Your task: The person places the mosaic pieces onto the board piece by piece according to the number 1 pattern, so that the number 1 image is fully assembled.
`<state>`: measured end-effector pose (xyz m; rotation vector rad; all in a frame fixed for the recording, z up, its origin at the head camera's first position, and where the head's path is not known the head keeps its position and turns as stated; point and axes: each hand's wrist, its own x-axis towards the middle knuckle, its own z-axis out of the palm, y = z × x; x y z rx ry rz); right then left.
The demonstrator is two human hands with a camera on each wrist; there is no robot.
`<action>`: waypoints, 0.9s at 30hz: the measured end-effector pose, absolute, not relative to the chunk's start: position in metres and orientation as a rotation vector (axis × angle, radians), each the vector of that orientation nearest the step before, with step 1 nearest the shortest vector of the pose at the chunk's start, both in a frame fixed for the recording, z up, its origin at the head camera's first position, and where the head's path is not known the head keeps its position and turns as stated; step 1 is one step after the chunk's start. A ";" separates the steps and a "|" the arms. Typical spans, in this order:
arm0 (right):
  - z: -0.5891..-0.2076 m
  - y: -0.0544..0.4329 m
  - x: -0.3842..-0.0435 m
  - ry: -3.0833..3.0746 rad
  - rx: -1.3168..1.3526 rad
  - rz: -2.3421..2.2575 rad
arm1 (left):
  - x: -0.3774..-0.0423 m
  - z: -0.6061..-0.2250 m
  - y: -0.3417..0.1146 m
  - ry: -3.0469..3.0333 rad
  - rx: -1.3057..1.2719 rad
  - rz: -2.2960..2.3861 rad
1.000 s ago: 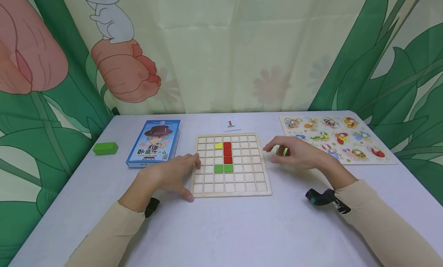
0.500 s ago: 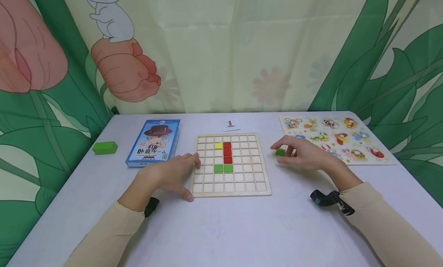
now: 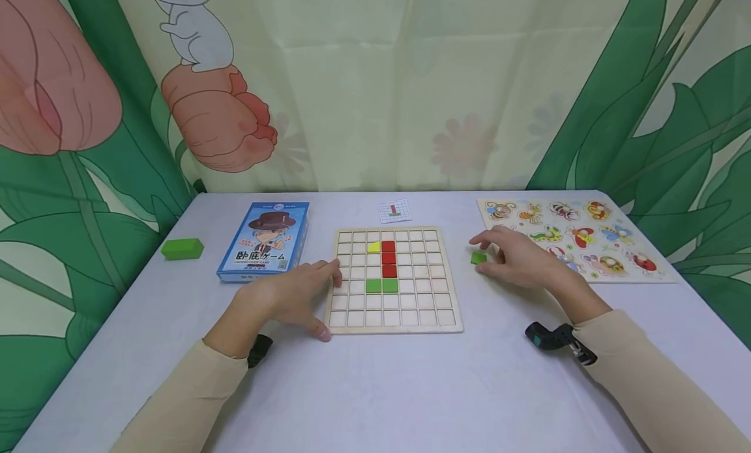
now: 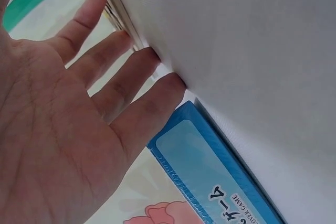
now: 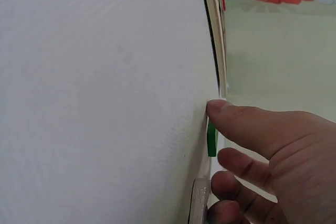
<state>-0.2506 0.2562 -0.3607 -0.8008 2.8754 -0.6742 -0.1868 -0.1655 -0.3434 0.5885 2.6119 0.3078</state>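
Note:
A wooden grid board (image 3: 431, 313) lies mid-table. Near its centre are a yellow quarter-round piece (image 3: 373, 248), red square tiles (image 3: 389, 271) in a column and two green square tiles (image 3: 373, 286). My left hand (image 3: 296, 293) rests at the board's left edge, thumb by the near corner, fingers spread and fairly straight in the left wrist view. Right of the board, a small green block (image 3: 478, 259) lies on the table. Around it is my right hand (image 3: 516, 261), the thumb at its near side and the index finger beyond it, with a gap; its fingers bend loosely.
A small patterned card (image 3: 395, 211) lies behind the board. To the left stand a blue game box (image 3: 264, 241) and a longer green block (image 3: 182, 249). An insect-picture puzzle board (image 3: 613, 270) lies at the back right, close to my right hand.
My right hand has drawn a little to the right, and the small green block now shows more fully beside the thumb. The left hand keeps its place. The head view has shifted slightly.

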 end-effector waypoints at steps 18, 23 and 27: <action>-0.363 0.258 -0.247 2.795 -0.917 -0.765 | -0.186 -0.344 -0.164 2.609 0.591 0.320; -0.364 0.258 -0.246 2.752 -0.963 -0.918 | -0.183 -0.341 -0.165 2.612 0.585 0.313; -0.361 0.257 -0.245 2.709 -0.940 -1.015 | -0.183 -0.340 -0.166 2.612 0.602 0.317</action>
